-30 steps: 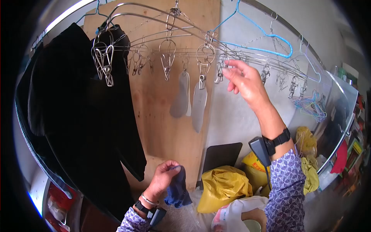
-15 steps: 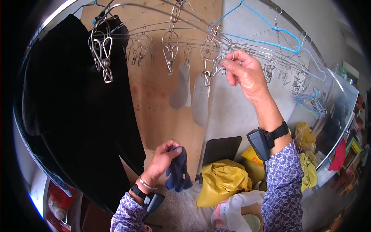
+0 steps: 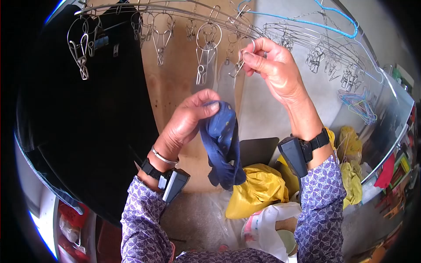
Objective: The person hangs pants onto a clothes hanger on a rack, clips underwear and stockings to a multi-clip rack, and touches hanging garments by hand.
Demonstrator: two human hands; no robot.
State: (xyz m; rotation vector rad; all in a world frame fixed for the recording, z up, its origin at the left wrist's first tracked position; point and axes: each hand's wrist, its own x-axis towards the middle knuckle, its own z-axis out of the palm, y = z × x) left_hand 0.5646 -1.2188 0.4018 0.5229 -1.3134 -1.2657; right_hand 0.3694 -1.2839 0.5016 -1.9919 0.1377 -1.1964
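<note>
My left hand (image 3: 186,117) is closed, pinching the upper edge of a dark blue sock (image 3: 221,140) with small pale marks. The sock hangs down limp below the fingers. Higher and to the right, my right hand (image 3: 272,70) is closed on a wire clothes peg (image 3: 237,69) that hangs from a metal drying rack (image 3: 188,9). The sock's top is below and left of that peg, apart from it. Another wire peg (image 3: 201,73) hangs just to the left, in front of grey sole-shaped pieces (image 3: 225,83).
Black garments (image 3: 87,131) hang at the left. A blue hanger (image 3: 302,21) crosses the upper right, with several bare pegs (image 3: 315,59) below it. Yellow bags (image 3: 258,186) and a white bag (image 3: 267,228) stand on the floor.
My left hand has risen and moved right with the sock, coming close to the rack. My right hand has shifted slightly up and left. The rack appears higher in view.
</note>
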